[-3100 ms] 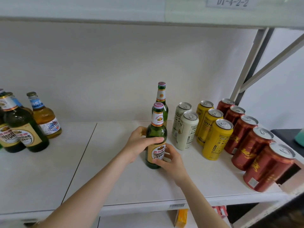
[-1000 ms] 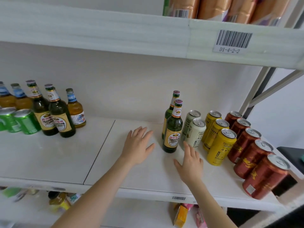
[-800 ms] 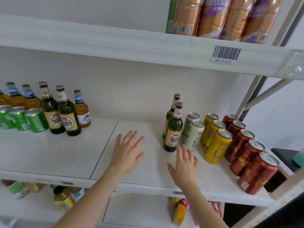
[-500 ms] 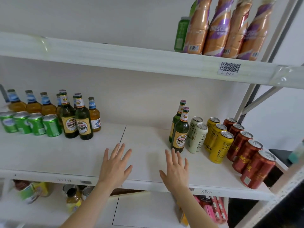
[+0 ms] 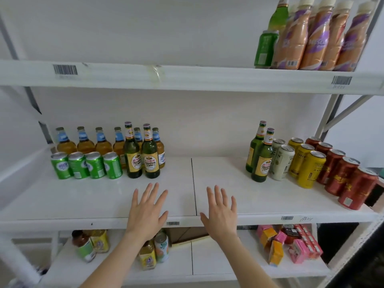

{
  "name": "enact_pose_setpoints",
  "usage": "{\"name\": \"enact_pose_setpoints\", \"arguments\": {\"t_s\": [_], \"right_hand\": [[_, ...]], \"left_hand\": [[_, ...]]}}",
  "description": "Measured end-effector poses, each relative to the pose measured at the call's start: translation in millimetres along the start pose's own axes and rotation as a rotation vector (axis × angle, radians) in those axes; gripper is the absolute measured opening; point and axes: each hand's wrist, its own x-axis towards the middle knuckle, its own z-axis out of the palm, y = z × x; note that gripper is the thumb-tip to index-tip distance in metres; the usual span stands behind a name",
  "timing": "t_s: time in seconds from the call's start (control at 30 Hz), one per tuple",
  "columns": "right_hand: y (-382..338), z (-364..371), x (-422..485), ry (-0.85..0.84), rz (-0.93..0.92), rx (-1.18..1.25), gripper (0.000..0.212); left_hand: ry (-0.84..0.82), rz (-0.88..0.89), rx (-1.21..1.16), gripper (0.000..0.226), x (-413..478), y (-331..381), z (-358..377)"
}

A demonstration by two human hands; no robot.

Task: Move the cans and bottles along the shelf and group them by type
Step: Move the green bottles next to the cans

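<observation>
1. A smooth white shelf [image 5: 249, 196] spans the view, with a thin dark seam between its two panels.
2. The left hand [image 5: 146, 213] and right hand [image 5: 221, 213] are held flat, palms down, over the shelf's front edge, one on each side of the seam. Their fingers are straight and spread wide, holding nothing.
3. At the far left stand four squat, shiny green cans [image 5: 87, 165] in a front row. Round-shouldered amber bottles [image 5: 85, 142] with blue neck labels stand behind them.
4. Just beside those cans, a left pair of green glass bottles [image 5: 133, 156] stands upright, tall and slim, with yellow oval labels.
5. Well apart to the right, a right pair of green glass bottles [image 5: 262, 161] stands one behind the other.
6. Next to that pair come rows of tall metal cylinders: cream cans [image 5: 281, 161], yellow cans [image 5: 309, 169], then red cans [image 5: 351, 183] running toward the front edge.
</observation>
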Motion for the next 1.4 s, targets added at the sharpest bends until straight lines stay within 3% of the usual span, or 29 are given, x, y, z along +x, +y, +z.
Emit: {"name": "enact_pose_setpoints", "arguments": {"t_s": [0.73, 1.1, 1.27, 1.4], "right_hand": [[-204.6, 44.0, 113.2, 0.027, 0.083, 0.025, 0.084], [-241.5, 59.9, 178.2, 0.122, 0.276, 0.152, 0.089], [-229.6, 74.0, 208.3, 0.107, 0.350, 0.324, 0.089], [-219.0, 85.9, 230.5, 0.033, 0.316, 0.715, 0.080]], "left_hand": [[0.053, 0.032, -0.044, 0.068, 74.6, -222.8, 30.5], [0.086, 0.128, -0.139, 0.078, 162.7, -272.5, 54.7], [0.132, 0.145, -0.324, 0.084, 205.0, -267.2, 62.3], [0.062, 0.168, -0.628, 0.078, 233.6, -260.0, 68.2]]}}
